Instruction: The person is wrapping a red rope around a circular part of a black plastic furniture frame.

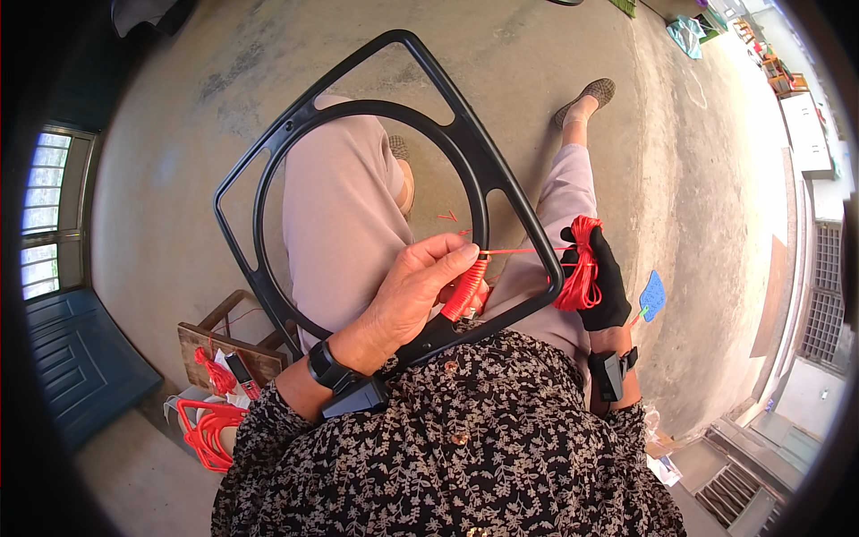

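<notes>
A black frame (458, 116), square outside with a round ring inside, rests across my lap. Red cord is wound in tight turns (465, 292) around the ring's near right part. Bare, my left hand (420, 279) pinches the cord against the ring at the end of these turns. On my right hand (611, 285) is a black glove; it grips a bundle of red cord (583, 268) just outside the frame's right corner. A taut strand (519, 251) runs between both hands across the frame's side. Part of the wound cord is hidden behind my left fingers.
Left of me, a wooden stool (237, 345) stands near a small red cord bundle (213, 371), a dark tube (240, 369) and a red cord coil (204, 438). A blue fly swatter (653, 295) is at the right. Red scraps (449, 217) lie on the concrete floor.
</notes>
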